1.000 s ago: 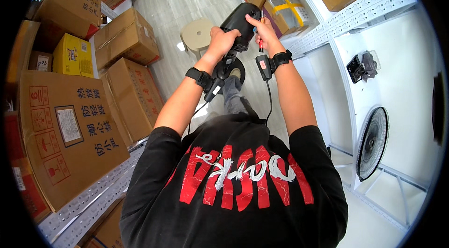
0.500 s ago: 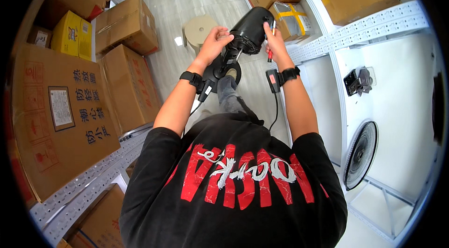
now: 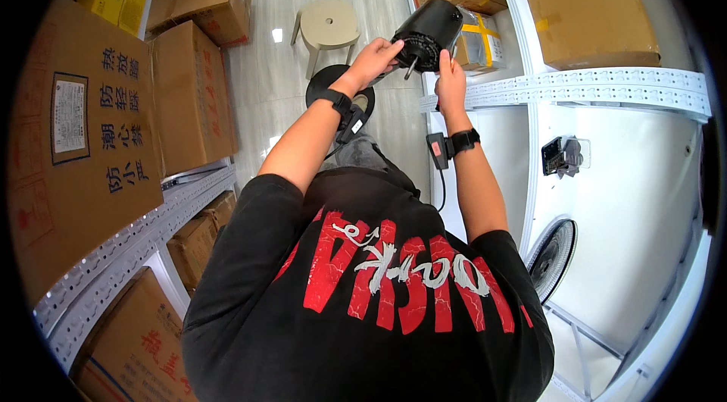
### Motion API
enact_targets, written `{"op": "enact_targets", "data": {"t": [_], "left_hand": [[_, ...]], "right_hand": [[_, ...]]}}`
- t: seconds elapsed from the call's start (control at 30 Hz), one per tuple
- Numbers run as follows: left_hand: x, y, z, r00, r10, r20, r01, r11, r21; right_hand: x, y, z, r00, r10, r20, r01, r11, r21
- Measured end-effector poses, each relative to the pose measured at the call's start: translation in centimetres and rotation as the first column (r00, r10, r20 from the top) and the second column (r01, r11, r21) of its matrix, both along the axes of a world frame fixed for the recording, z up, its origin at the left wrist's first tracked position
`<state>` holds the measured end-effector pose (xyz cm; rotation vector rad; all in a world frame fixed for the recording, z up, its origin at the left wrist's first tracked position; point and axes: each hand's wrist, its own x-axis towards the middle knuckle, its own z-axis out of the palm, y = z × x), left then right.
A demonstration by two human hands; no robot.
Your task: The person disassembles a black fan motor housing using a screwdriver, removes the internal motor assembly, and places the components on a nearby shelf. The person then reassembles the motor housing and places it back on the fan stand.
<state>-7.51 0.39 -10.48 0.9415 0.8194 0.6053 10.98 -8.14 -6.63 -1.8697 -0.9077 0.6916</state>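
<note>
A black fan motor housing (image 3: 430,27) tilts toward me above a round black stand base (image 3: 327,84), its metal shaft (image 3: 411,68) pointing down at me. My left hand (image 3: 372,62) is closed on the near left rim of the housing, fingertips by the shaft. At the housing's right side, my right hand (image 3: 451,85) is closed around a slim screwdriver, now mostly hidden by the fingers. Its index finger points up along the housing's edge.
A beige stool (image 3: 329,23) stands on the floor beyond the base. Cardboard boxes (image 3: 193,99) fill the left shelves. On the right shelving (image 3: 575,89) are more boxes, a round fan grille (image 3: 553,258) and a small pile of dark parts (image 3: 562,157).
The motor housing has turned so its shaft side faces me more. My left hand has moved right onto its rim; my right hand sits slightly lower against it. The view has shifted.
</note>
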Motion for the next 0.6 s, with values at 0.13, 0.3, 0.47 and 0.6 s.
{"op": "enact_targets", "data": {"t": [0.13, 0.3, 0.47, 0.6], "left_hand": [[0.4, 1.7, 0.2, 0.999, 0.035, -0.017, -0.036, 0.999, -0.03], [0.4, 1.8, 0.3, 0.999, 0.024, 0.026, -0.023, 0.998, -0.056], [0.2, 2.0, -0.4, 0.998, 0.033, 0.06, -0.028, 0.996, -0.087], [0.7, 2.1, -1.2, 0.998, 0.023, 0.055, -0.019, 0.997, -0.071]], "right_hand": [[0.6, 3.0, 0.4, 0.998, 0.014, 0.059, -0.012, 1.0, -0.022], [3.1, 5.1, -1.3, 0.998, 0.055, -0.015, -0.054, 0.997, 0.057], [2.8, 6.4, 0.9, 0.995, 0.084, -0.05, -0.086, 0.996, -0.035], [2.5, 6.3, 1.5, 0.993, 0.041, -0.107, -0.046, 0.998, -0.051]]}}
